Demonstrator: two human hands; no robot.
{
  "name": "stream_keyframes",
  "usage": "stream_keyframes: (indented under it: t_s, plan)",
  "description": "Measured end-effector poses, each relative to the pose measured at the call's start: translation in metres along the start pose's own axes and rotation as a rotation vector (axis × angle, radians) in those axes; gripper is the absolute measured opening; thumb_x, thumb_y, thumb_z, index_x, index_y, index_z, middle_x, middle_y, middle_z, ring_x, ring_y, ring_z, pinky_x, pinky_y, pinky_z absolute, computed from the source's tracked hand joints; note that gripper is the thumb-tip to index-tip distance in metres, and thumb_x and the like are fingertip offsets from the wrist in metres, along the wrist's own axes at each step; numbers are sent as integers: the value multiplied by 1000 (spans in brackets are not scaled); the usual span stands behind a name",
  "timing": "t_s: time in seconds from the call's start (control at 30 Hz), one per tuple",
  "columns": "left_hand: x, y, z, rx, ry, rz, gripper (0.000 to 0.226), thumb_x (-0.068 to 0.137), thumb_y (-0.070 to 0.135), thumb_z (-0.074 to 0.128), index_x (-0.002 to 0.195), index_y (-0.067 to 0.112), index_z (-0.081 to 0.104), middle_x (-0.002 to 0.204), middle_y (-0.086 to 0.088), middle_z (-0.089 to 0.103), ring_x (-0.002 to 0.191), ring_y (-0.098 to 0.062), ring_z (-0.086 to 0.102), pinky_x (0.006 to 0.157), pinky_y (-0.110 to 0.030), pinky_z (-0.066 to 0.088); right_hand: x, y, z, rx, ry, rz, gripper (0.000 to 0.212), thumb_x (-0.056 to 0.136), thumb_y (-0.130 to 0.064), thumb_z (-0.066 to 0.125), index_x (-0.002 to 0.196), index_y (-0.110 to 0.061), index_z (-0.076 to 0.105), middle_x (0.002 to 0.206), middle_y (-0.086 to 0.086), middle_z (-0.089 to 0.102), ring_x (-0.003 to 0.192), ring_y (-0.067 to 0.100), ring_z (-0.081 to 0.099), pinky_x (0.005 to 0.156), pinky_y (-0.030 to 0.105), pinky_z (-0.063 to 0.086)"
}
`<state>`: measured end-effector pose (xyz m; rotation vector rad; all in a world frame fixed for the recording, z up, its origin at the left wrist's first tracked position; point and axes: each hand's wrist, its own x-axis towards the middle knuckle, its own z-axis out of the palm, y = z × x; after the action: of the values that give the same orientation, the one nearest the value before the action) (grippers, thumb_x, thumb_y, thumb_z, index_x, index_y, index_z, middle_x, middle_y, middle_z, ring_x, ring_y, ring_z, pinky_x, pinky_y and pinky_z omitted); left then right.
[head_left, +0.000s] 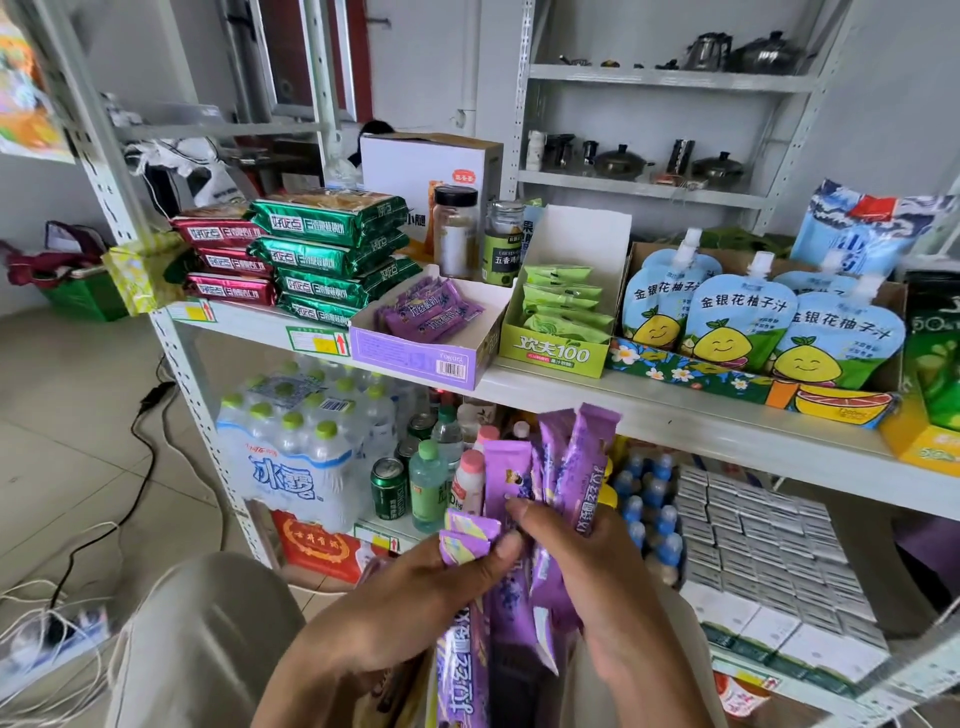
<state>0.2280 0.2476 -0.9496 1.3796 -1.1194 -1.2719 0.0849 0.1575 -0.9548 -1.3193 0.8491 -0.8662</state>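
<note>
Purple snack packets (582, 467) stand fanned, gripped by curled fingers of the left hand (410, 603) and right hand (602, 577). The purple display box (415, 358) contains several identical sachets (431, 312).

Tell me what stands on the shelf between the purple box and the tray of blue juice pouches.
In the head view, a green box of green sachets stands between the purple box and the pouch tray.
</note>
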Motion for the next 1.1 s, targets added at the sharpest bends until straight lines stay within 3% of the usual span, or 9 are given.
stream_keyframes:
  t_s: [0.07, 0.17, 0.3, 0.37, 0.5, 0.67, 0.87, 1.0, 1.1]
  plan:
    - [0, -4, -9, -69, 146, 15, 39, 98, 54, 58, 122, 29, 76, 121, 9, 75, 119, -11, 67, 111, -35, 43, 2, 0, -4, 40, 71, -23, 19, 72, -33, 84, 91, -31, 82, 84, 3, 80, 79, 18, 77, 74, 29, 60]
    - [8, 0, -18, -335, 487, 109, 45, 91, 47, 59, 77, 11, 81, 74, -10, 69, 66, -23, 63, 65, -32, 51, 2, 1, -7, 52, 122, -82, 13, 77, -28, 89, 85, -23, 80, 72, -6, 76, 58, 9, 64, 55, 13, 47]
    - [28, 24, -11, -792, 445, 188, 45, 90, 41, 63, 58, 16, 43, 52, -2, 33, 39, -15, 36, 39, -24, 37, 5, 18, 8, 64, 112, -15, 40, 69, -53, 87, 97, -26, 78, 84, 7, 77, 71, 30, 68, 76, 37, 61]
    - [41, 34, -1, -787, 426, 251, 43, 93, 40, 62, 61, 20, 41, 52, 1, 30, 40, -13, 35, 41, -24, 38, 6, 25, 16, 100, 114, 27, 59, 64, -59, 86, 110, -23, 75, 102, 7, 79, 98, 32, 74, 96, 57, 55]
    - [58, 36, 15, -269, 603, 369, 47, 101, 45, 56, 64, 17, 59, 58, 0, 61, 54, -14, 58, 58, -27, 46, 14, 30, 12, 349, 13, 188, 53, 73, -34, 88, 121, -18, 73, 115, 18, 76, 105, 42, 73, 94, 70, 53]
    - [71, 27, 14, 67, 613, 488, 50, 101, 49, 58, 77, 5, 54, 70, -19, 59, 71, -12, 53, 72, -51, 49, 12, 22, 14, 285, -46, 82, 82, 65, -57, 92, 136, -27, 64, 126, 7, 74, 117, 31, 71, 108, 57, 49]
    - [66, 23, 8, -200, 406, 149, 77, 83, 87, 47, 131, 30, 66, 132, 12, 68, 127, -4, 59, 117, -39, 39, 8, 17, 4, 225, -167, 31, 59, 74, -26, 87, 131, -21, 68, 120, 11, 76, 111, 32, 73, 104, 56, 53]
    - [54, 9, 11, -459, 270, 45, 66, 87, 66, 67, 136, 21, 66, 134, -9, 69, 125, -34, 65, 114, -58, 42, 9, 13, 3, 192, -88, 27, 26, 88, -16, 79, 111, -27, 78, 104, 12, 80, 98, 32, 77, 96, 54, 57]
    - [44, 2, 22, -583, 237, 52, 46, 96, 39, 63, 126, 6, 69, 124, -20, 72, 115, -33, 71, 106, -49, 51, 8, 10, 2, 219, -84, 39, 27, 93, -9, 69, 117, -20, 77, 106, 12, 79, 99, 32, 77, 96, 51, 57]
